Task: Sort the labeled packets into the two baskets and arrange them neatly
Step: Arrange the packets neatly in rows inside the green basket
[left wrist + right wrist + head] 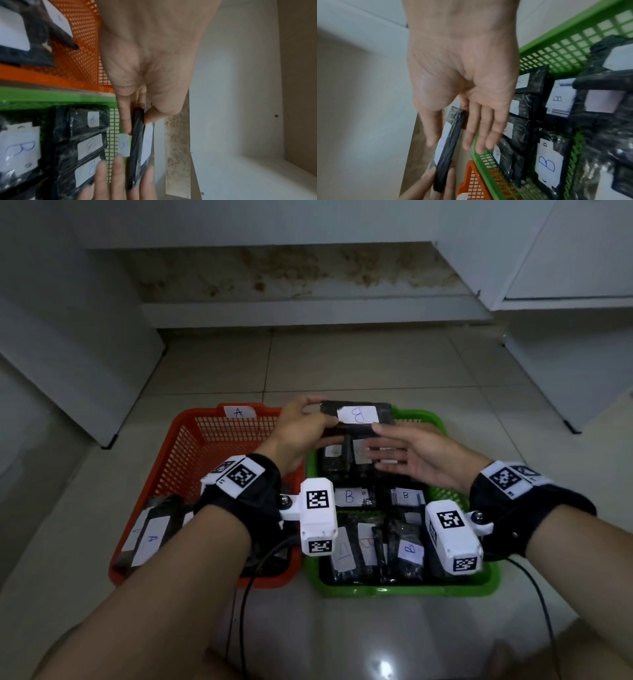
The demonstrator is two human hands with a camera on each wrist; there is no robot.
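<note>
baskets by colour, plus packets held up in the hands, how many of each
orange basket: 1
green basket: 1
held packet: 1
total: 3

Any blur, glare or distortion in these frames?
Head view: dim, edges bowed by the wide lens, bright glare spot on the glossy tile floor. Left wrist view: black B-labelled packet soft. Right wrist view: motion blur on the right hand fingers and green plastic basket.
</note>
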